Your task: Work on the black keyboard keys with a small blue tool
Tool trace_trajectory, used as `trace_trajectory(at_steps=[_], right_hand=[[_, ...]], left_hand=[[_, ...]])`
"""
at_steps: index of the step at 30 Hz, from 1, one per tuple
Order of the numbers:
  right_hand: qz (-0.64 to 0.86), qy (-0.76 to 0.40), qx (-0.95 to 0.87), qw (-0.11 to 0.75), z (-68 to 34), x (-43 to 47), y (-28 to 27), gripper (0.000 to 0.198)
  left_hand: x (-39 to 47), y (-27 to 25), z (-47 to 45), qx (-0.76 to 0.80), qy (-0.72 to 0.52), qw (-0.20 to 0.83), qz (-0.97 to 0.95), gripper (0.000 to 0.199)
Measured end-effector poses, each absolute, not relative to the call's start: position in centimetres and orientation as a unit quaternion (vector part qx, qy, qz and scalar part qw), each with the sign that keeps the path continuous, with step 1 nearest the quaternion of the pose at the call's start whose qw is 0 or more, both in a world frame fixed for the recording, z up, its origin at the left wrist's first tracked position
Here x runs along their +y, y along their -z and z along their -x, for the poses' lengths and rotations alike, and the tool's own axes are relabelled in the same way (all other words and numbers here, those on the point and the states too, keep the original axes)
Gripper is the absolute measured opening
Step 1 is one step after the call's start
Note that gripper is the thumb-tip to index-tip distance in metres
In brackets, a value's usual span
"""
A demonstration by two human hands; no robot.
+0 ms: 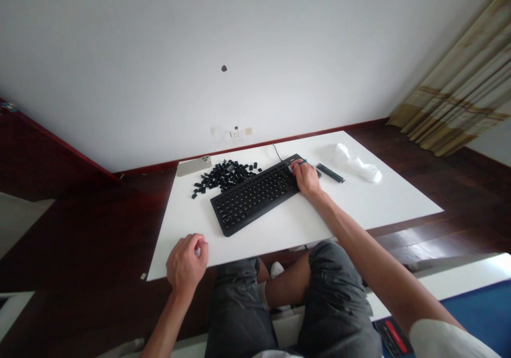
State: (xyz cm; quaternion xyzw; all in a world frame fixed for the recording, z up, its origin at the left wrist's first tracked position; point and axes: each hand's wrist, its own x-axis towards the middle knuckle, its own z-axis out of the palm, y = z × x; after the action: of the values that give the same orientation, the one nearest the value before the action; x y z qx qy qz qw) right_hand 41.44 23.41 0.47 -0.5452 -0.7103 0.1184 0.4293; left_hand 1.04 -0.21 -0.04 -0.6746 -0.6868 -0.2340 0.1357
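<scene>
A black keyboard (255,195) lies at a slant on the white table, its keycaps off and the bare switch sockets showing. Over its right end, my right hand (306,178) is closed, fingers pinched around something small. A bit of white and a bit of blue show at those fingertips, too small to name. My left hand (187,261) rests at the table's front left, apart from the keyboard, with its fingers curled in and nothing visible in them. Behind the keyboard's left half, loose black keycaps (229,174) form a heap.
A phone (194,166) lies at the table's (391,203) back left corner. Right of the keyboard are a dark narrow strip-like object (330,173) and crumpled white plastic or tissue (357,164). The keyboard's cable (277,152) runs off the back edge.
</scene>
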Motion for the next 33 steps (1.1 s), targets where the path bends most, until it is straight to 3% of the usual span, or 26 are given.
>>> trace_trajectory(at_steps=[33], right_hand=[[0.592, -0.1, -0.687, 0.409, -41.73, 23.63, -0.09, 0.04]], left_hand=[[-0.31, -0.05, -1.17, -0.692, 0.226, 0.132, 0.673, 0.019]])
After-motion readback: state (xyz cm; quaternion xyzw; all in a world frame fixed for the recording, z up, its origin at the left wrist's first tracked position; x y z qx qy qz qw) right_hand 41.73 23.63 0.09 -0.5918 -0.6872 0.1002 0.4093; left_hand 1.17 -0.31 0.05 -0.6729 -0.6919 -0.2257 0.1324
